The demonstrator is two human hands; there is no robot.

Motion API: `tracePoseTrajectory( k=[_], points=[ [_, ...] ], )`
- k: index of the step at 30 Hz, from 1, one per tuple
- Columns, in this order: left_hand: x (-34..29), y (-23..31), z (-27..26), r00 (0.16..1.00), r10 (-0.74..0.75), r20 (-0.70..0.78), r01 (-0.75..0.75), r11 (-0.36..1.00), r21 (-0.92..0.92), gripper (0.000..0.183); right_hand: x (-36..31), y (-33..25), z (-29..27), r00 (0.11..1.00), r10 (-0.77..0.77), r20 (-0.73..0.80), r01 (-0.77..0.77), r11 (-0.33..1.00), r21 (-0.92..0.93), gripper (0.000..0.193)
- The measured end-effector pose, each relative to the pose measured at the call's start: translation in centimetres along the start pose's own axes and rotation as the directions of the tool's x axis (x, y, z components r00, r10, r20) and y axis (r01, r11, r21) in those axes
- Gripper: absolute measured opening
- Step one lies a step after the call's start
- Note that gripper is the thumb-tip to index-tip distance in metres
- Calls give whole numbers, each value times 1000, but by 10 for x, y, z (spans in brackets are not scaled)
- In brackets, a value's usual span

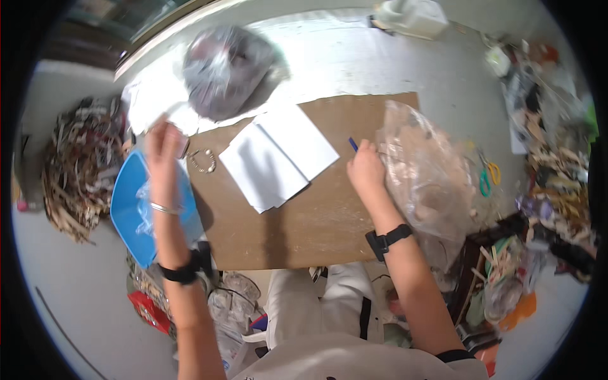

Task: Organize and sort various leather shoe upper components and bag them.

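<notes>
An open notebook (297, 136) with blank-looking white pages lies tilted on the brown board (342, 228), and a shadow falls across its left page. To its right, my right hand (367, 168) is closed around a blue pen (353, 144), whose end sticks up past the fingers. My left hand (163, 140) is raised at the left, above the far end of a blue plastic basin (130, 212), and motion smears its fingers. Beside that hand shows the edge of a small, dark reddish item, too blurred to name. A beaded bracelet (204, 161) rests between the basin and the notebook.
A stuffed plastic bag (225, 73) stands at the back. Clear plastic sheeting (424, 171) covers the board's right side, with scissors (491, 174) beyond it. Scrap strips (85, 164) pile up at far left, and a white container (415, 18) is at back right.
</notes>
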State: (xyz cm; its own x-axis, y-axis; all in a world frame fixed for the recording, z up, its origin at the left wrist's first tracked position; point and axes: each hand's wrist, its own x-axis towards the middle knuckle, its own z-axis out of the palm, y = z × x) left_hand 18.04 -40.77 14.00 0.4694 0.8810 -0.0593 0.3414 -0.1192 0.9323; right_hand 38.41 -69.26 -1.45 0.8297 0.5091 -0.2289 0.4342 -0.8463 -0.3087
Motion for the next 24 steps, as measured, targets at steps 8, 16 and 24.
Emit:
tracePoseTrajectory(
  k=[8,16,24],
  points=[
    [-158,-166,56,821,-550,-153,512,828,-227,53,33,-27,20,995,-70,76,49,968,246,21],
    [-130,-180,81,713,-624,-320,578,782,-236,63,33,-55,44,978,-83,192,36,972,234,39],
    [-125,-140,42,903,-427,53,423,858,-291,31,-4,-37,41,970,-54,238,-63,887,458,22]
  ],
)
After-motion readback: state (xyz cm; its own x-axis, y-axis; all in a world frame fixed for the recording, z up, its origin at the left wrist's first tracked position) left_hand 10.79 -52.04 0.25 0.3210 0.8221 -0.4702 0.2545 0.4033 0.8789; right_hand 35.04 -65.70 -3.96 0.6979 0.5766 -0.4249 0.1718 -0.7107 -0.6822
